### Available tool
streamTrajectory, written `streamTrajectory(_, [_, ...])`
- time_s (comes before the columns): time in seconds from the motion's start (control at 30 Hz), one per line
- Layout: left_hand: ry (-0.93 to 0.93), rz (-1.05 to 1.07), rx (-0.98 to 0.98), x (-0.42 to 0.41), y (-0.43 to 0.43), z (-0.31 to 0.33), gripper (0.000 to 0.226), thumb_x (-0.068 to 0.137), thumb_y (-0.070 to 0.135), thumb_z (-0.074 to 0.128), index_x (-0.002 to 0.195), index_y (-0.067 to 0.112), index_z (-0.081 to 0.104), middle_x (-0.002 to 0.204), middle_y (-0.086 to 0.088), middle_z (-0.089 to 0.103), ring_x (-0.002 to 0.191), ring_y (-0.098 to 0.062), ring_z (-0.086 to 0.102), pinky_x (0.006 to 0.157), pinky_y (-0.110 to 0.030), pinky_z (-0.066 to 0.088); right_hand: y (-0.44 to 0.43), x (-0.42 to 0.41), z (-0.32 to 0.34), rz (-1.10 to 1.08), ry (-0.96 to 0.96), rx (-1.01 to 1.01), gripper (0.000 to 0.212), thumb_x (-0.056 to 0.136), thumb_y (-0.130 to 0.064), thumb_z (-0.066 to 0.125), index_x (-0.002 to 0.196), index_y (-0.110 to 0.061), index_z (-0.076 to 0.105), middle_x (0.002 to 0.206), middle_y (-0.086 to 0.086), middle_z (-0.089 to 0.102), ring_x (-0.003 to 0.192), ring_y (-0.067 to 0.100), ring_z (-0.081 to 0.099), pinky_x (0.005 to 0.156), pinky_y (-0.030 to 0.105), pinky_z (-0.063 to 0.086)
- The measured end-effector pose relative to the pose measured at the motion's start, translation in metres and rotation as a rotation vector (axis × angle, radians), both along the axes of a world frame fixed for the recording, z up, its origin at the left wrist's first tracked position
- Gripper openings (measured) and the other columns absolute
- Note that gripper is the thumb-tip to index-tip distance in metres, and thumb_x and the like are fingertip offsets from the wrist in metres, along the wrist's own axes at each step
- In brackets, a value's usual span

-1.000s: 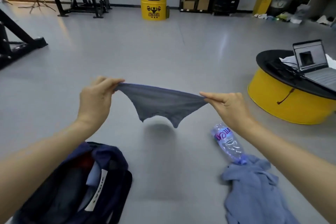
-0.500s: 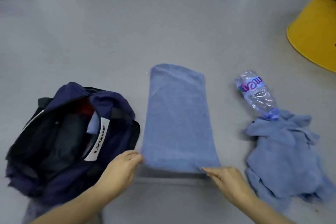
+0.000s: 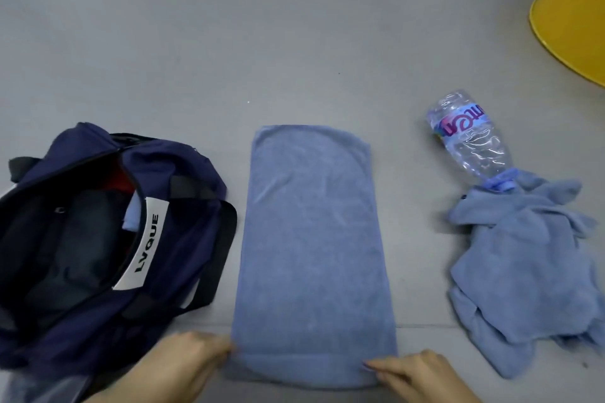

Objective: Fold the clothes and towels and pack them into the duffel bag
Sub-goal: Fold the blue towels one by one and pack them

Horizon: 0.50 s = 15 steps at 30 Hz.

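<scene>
Blue towel (image 3: 311, 239) is laid flat on the floor (image 3: 294, 42), lengthwise, between duffel bag (image 3: 183, 239) and a crumpled blue cloth (image 3: 517, 271). Its near corners are pinched, one by the left hand (image 3: 183, 366), one by the right hand (image 3: 422, 376). Probably held so the near edge can be carried to the far edge for a first fold. The bag is left unzipped alongside, ready for packing.
</scene>
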<state>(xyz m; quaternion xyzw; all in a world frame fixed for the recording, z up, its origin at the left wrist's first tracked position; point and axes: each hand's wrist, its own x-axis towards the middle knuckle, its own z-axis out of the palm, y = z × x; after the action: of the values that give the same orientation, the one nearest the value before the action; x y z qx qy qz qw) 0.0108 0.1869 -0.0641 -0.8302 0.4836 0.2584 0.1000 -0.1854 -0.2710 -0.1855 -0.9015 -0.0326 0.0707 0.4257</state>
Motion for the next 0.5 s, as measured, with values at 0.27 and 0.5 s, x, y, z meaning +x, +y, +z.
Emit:
streamTrajectory(0.27, [0.136,0.722,-0.485,0.125,-0.092,0.076,0.024,0.102,0.016,0.045,0.096,0.032,0.062,0.058,0.01,0.067,0.047,-0.007,0.06,0.056,-0.027,0.052,0.033,0.173,0.194,-0.295,0.259,-0.382,0.023,0.096,-0.028,0.063,0.115,-0.033,0.074,0.107,-0.01,0.075,0.104,0.014,0.067,0.08,0.023,0.042])
streamTrajectory(0.5, [0.062,0.821,-0.509,0.244,-0.163,0.057,0.026,0.103,0.014,0.038,0.097,0.025,0.06,0.09,-0.01,0.073,0.068,-0.025,0.073,0.072,-0.04,0.06,-0.02,0.317,0.192,-0.377,0.243,-0.425,0.026,0.093,-0.024,0.061,0.115,-0.027,0.074,0.109,0.004,0.074,0.087,0.027,0.065,0.088,0.031,0.05])
